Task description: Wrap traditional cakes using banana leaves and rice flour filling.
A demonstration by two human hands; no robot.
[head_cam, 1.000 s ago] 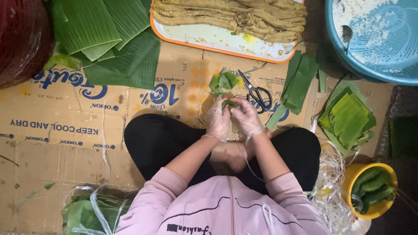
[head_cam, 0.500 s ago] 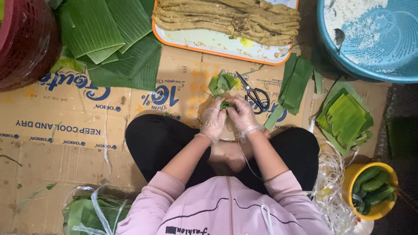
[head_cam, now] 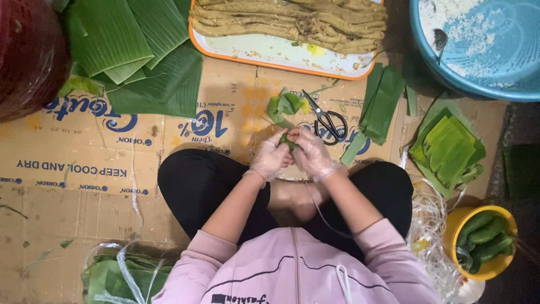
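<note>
Two gloved hands meeting over a small green leaf parcel [head_cam: 288, 141], just above the crossed legs in black trousers [head_cam: 197, 186]. Left hand [head_cam: 271, 158] in a clear glove, fingers curled together and clamped on the left side of the parcel. Right hand [head_cam: 311, 153] likewise gloved, fingers [head_cam: 298, 137] bent and pinched on the right side and top of the parcel; fingertips of both hands touching or nearly so. Parcel mostly hidden between the fingers, only a sliver of green visible. Thin pale string [head_cam: 315, 202] trailing down from below the right wrist.

Just beyond the fingertips: a loose scrap of folded green leaf [head_cam: 284, 106] on the flattened cardboard [head_cam: 84, 169]. Just beyond and right of the right fingers: black-handled scissors [head_cam: 327, 119], blades shut, lying on the cardboard. Further right: folded leaf strips [head_cam: 379, 104], then a stack of cut leaf squares [head_cam: 447, 149]. Far beyond the fingers: an orange-rimmed tray [head_cam: 281, 53] with long tan strips of filling. Far beyond and left: large banana leaves [head_cam: 135, 50], beside a dark red tub [head_cam: 25, 56]. Far beyond and right: a blue basin [head_cam: 484, 45] with white powder. Near side right of the hands: a yellow bowl [head_cam: 481, 242] of wrapped green parcels, beside a tangle of clear string [head_cam: 430, 225]. Pink top [head_cam: 292, 270] at near edge.
</note>
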